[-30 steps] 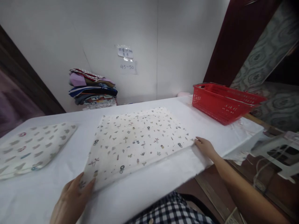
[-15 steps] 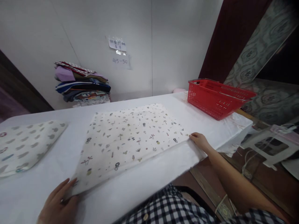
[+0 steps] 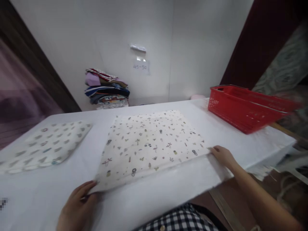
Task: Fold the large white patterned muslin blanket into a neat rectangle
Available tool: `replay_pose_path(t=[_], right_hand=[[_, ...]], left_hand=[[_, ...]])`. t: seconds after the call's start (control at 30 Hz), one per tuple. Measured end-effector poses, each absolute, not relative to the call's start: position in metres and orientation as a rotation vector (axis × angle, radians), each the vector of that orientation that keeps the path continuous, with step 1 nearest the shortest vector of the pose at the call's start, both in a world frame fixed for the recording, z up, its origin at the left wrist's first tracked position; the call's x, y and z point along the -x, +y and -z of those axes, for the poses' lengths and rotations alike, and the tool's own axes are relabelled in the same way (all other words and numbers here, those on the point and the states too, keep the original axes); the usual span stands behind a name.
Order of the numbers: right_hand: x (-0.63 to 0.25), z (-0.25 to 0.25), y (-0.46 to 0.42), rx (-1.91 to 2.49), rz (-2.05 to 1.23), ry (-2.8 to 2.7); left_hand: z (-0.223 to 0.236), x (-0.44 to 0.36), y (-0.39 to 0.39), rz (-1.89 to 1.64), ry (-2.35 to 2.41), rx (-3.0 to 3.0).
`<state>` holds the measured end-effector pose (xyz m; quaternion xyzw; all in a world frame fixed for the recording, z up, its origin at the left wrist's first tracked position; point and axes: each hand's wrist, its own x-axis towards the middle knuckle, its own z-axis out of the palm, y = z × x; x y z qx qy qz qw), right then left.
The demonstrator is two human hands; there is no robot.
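A cream cloth (image 3: 151,144) printed with small motifs lies flat on the white table (image 3: 216,128) in front of me. My left hand (image 3: 77,208) pinches its near left corner, fingers closed on the fabric. My right hand (image 3: 222,155) grips the near right corner at the table's front edge, fingers curled on the cloth.
A folded patterned cloth (image 3: 45,146) lies at the left of the table. A stack of folded fabrics (image 3: 107,89) stands against the back wall. A red plastic basket (image 3: 245,106) sits at the right end. Paper labels (image 3: 141,64) are stuck on the wall.
The view has swung and blurred slightly. Both hands stay at the cloth's near corners; the cloth lies much as before.
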<state>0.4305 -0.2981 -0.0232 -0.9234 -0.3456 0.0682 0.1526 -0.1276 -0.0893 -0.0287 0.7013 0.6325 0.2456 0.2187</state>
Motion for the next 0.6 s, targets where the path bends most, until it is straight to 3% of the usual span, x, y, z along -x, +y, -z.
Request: replay_pose_path(t=[0.33, 0.6], right_hand=[[-0.433, 0.026, -0.29, 2.573, -0.302, -0.854], [-0.426, 0.023, -0.29, 2.226, -0.566, -0.471]], left_hand=[[0.024, 0.113, -0.1, -0.712, 1.837, -2.062], [0.037, 0.118, -0.094, -1.056, 1.651, -1.834]])
